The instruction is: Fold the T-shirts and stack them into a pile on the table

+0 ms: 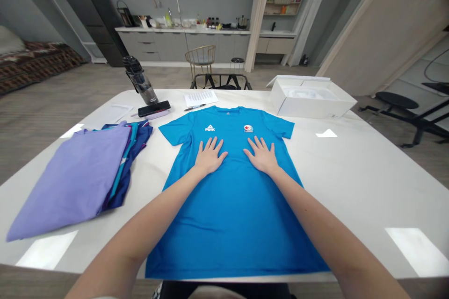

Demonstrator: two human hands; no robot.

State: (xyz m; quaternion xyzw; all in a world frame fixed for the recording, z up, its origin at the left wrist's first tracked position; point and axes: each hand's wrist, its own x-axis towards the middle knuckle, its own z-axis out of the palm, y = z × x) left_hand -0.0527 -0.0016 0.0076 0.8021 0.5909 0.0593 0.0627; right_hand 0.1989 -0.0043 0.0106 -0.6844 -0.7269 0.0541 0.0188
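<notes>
Fingers of both hands spread and released, grasping nothing: the left hand (209, 159) and right hand (261, 158) rest palm-down on the chest of a blue T-shirt (231, 215), laid flat with its collar far, on a white table (368, 187). Left: a folded lilac garment (70, 182) overlapping a navy garment (135, 149). Far left: a water bottle (140, 79). Far right: an open white box (312, 103).

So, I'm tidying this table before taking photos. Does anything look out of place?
Yes: the navy and teal garment sticks out unevenly from under the folded lilac garment, so that pile looks messy. The blue T-shirt under your left hand and right hand lies flat and straight.
</notes>
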